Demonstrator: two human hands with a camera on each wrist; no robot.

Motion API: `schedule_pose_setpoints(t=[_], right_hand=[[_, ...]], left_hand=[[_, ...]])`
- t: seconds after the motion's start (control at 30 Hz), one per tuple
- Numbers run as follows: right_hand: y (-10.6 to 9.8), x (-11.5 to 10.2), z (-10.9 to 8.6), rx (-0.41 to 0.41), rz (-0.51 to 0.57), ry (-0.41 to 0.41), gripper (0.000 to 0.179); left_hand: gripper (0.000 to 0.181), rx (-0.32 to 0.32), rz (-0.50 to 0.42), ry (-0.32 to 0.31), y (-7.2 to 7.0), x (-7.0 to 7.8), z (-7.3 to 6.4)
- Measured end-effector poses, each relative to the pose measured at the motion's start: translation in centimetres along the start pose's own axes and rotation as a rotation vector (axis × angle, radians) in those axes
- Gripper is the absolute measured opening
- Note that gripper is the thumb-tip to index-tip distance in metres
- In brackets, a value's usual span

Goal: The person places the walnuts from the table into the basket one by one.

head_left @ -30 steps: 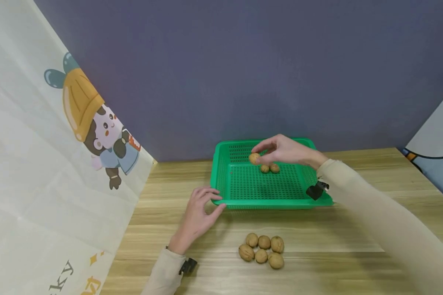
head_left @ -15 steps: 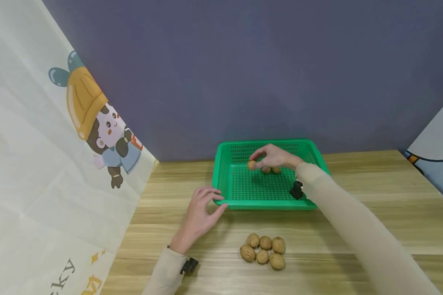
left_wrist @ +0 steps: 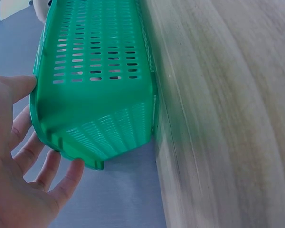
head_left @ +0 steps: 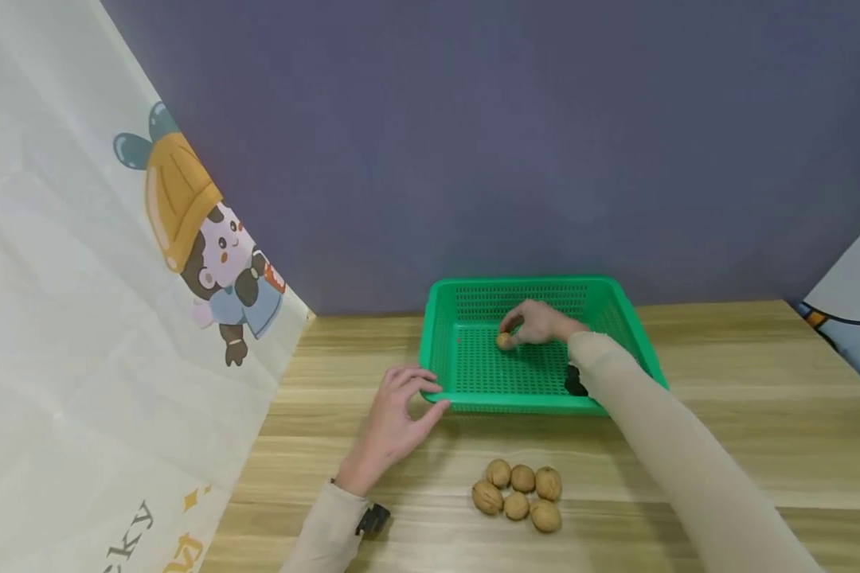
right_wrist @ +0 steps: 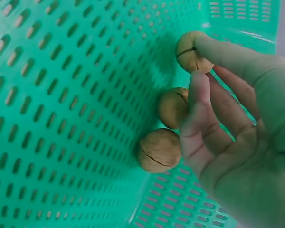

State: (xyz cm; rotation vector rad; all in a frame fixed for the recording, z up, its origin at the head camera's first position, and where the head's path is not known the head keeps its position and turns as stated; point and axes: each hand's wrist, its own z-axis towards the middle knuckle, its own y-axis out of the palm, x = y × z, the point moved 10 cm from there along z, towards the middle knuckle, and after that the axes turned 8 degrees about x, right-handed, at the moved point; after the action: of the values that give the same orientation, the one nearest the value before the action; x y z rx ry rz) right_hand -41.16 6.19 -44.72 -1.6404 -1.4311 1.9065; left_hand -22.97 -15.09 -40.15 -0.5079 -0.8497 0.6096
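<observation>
My right hand point(head_left: 541, 322) is down inside the green plastic basket point(head_left: 537, 404). Thumb and index finger pinch a walnut point(head_left: 503, 341), low over the basket floor in the head view. The right wrist view has that pinched walnut point(right_wrist: 192, 52) close to a second walnut point(right_wrist: 173, 108) and a third walnut point(right_wrist: 160, 150) lying in the basket; my hand hides both of these in the head view. My left hand point(head_left: 394, 418) holds the basket's near left corner, thumb on the front rim point(left_wrist: 34, 95) and fingers bent around the side.
In front of the basket, several walnuts point(head_left: 516, 506) lie in two rows on the wooden table point(head_left: 745, 414). A dark grey wall point(head_left: 516, 143) rises behind. At left hangs a white sheet point(head_left: 57, 318) with a cartoon figure.
The right hand has lowered the pinched walnut into the basket, and the two walnuts there are now covered from the head view. The left hand stays at the corner. The head view has shifted slightly.
</observation>
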Motion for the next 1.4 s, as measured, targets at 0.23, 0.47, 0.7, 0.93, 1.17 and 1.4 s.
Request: schedule_pose_setpoints(t=[0.23,0.47,0.7,0.93,1.17,1.4], right_hand=[[0.3,0.3,-0.1,0.011,0.001,-0.009,0.037],[-0.7,-1.0,-0.5,0.015,-0.010,-0.034,0.045],[-2.5,-3.5,-1.7,-0.014,0.054,-0.016,0.042],[-4.5,-7.4,-5.0,0.023,0.072,-0.131,0.045],[-4.7,-10.5,-9.9,0.074,0.102,-0.262,0.032],[-2.5,-11.2,-15.1,0.100,0.111,-0.348,0.022]], left_hand=[[0.018,-0.003,-0.013,0.003,0.3,0.3,0.0],[0.018,0.007,-0.005,0.008,0.2,0.1,0.0],[0.019,0.018,-0.001,0.000,-0.2,-0.1,0.1],[0.020,0.012,-0.016,0.001,-0.2,-0.1,0.2],[0.019,0.016,-0.019,0.008,-0.4,-0.1,0.2],[0.019,0.018,-0.008,0.004,-0.1,0.0,0.0]])
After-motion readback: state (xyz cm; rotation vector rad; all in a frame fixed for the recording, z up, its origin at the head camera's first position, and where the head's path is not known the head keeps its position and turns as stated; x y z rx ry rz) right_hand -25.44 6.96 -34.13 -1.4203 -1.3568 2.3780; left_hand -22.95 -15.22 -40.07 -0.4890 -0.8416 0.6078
